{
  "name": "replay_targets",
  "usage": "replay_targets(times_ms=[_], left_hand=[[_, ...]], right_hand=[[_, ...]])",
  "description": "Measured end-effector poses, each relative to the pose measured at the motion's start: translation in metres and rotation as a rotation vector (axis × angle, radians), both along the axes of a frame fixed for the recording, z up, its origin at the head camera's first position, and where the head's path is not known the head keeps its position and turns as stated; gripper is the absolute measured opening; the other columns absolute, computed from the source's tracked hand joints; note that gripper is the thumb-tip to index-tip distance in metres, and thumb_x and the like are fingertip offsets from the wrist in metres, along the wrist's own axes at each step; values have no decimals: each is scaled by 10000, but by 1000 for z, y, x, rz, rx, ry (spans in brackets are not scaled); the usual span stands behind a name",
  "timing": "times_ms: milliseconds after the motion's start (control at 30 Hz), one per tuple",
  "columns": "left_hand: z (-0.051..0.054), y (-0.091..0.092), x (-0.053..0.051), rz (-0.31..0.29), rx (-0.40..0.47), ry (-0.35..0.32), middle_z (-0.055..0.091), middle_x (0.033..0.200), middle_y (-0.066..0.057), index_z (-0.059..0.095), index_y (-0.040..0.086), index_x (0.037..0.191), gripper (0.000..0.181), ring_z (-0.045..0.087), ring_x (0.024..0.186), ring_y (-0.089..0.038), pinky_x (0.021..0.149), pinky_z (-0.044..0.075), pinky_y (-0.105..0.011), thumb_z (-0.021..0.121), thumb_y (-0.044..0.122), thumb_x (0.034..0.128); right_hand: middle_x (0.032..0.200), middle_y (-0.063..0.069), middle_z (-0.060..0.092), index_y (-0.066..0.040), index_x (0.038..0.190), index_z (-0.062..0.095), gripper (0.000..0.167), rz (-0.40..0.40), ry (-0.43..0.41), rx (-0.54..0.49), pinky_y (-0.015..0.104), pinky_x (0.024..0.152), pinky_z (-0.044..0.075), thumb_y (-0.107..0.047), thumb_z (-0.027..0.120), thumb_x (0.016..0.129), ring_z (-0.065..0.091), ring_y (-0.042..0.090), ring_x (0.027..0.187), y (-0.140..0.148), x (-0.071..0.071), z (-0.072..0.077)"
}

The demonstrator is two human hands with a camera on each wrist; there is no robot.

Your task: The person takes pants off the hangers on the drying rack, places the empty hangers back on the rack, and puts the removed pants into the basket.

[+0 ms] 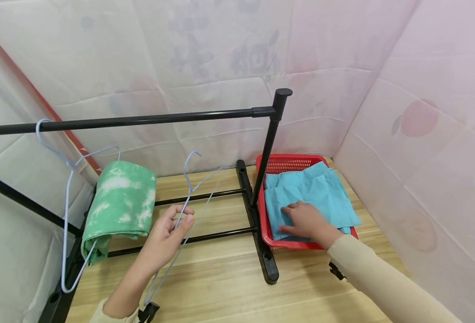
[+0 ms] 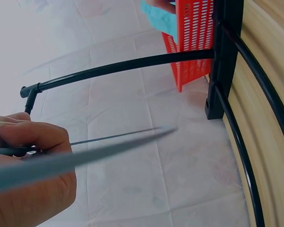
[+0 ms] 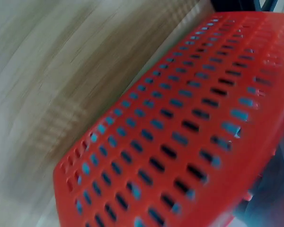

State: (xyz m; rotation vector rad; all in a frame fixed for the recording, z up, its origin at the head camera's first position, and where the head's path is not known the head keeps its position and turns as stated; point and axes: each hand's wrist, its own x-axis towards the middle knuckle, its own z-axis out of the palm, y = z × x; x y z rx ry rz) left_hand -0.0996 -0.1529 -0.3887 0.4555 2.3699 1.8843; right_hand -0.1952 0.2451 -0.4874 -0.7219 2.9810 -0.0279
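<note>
My left hand point(image 1: 164, 237) holds a light blue wire hanger point(image 1: 189, 190) between thumb and fingers, in front of the black rack's lower bars. In the left wrist view that hand point(image 2: 38, 165) is curled round the hanger's wire point(image 2: 85, 158), which passes close to the camera. My right hand point(image 1: 307, 223) lies with spread fingers on the blue cloth point(image 1: 326, 193) folded in the red basket point(image 1: 291, 244). The basket's perforated wall point(image 3: 170, 142) fills much of the right wrist view, where the hand cannot be made out clearly.
A black rack bar point(image 1: 160, 118) crosses above, with a second hanger point(image 1: 65, 224) hooked at its left. Green and white cloth point(image 1: 124, 202) hangs at the left. The rack's foot point(image 1: 267, 262) stands on the wooden surface point(image 1: 217, 287), beside the basket. Printed sheets point(image 1: 221, 54) line the back and sides.
</note>
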Motion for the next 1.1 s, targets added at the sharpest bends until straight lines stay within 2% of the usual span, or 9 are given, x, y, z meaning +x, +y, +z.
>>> replay_targets(times_ms=[200, 300, 467, 600, 667, 733, 867, 1033, 1100], left_hand=[[1, 0, -1, 0, 4, 3, 330, 530, 63, 492, 38, 1181, 208, 259, 396, -34, 339, 218, -202, 484, 214, 1071], [2, 1, -1, 1, 8, 1, 329, 540, 59, 490, 38, 1191, 219, 258, 404, -40, 345, 223, -208, 489, 220, 1069], [2, 1, -1, 16, -3, 0, 321, 544, 60, 501, 45, 1185, 219, 250, 417, -41, 355, 217, -220, 502, 228, 1065], [1, 0, 0, 18, -10, -1, 316, 537, 60, 500, 48, 1182, 220, 245, 413, -42, 353, 212, -217, 499, 234, 1066], [1, -1, 0, 22, -10, -5, 316, 534, 60, 499, 52, 1187, 222, 245, 406, -44, 349, 214, -211, 498, 238, 1066], [1, -1, 0, 23, -7, -10, 322, 530, 58, 497, 52, 1190, 226, 249, 400, -45, 344, 216, -208, 495, 242, 1067], [1, -1, 0, 22, -5, -11, 329, 526, 59, 496, 49, 1183, 226, 260, 398, -44, 342, 220, -210, 495, 243, 1068], [1, 1, 1, 31, -5, -4, 325, 529, 62, 502, 52, 1172, 212, 256, 402, -37, 342, 218, -212, 500, 235, 1066], [0, 1, 1, 34, -5, -8, 321, 531, 63, 503, 53, 1172, 212, 251, 405, -37, 345, 215, -210, 502, 235, 1065]], right_hand=[[1143, 160, 670, -54, 1234, 672, 626, -78, -64, 51, 556, 897, 509, -541, 735, 846, 615, 348, 1018, -18, -6, -10], [1138, 166, 648, -49, 1245, 657, 666, -83, -105, 75, 573, 890, 503, -578, 716, 846, 598, 351, 1016, -21, -8, -9], [1305, 170, 590, -134, 1392, 565, 725, 37, -201, 94, 585, 935, 493, -571, 731, 838, 582, 374, 1134, -11, -7, 9], [1408, 140, 547, -275, 1425, 540, 719, 127, -262, 124, 632, 976, 458, -350, 856, 783, 528, 417, 1253, 9, -3, 23], [1414, 119, 549, -320, 1432, 521, 794, 159, -231, 156, 650, 983, 444, -281, 900, 735, 505, 419, 1279, 18, -2, 19], [1383, 107, 574, -330, 1444, 492, 837, 205, -152, 179, 649, 968, 453, -250, 909, 723, 519, 407, 1259, 24, 0, 9], [1307, 80, 628, -318, 1438, 474, 735, 273, 36, 213, 601, 932, 487, -258, 847, 808, 575, 358, 1172, 28, 2, -12], [1223, 29, 694, -334, 1398, 511, 546, 251, 126, 192, 495, 837, 559, -229, 738, 912, 656, 289, 1014, 26, 1, -19], [1011, 18, 733, -332, 1366, 542, 471, 221, 135, 140, 416, 695, 573, -200, 694, 940, 661, 235, 813, 25, 0, -17]])
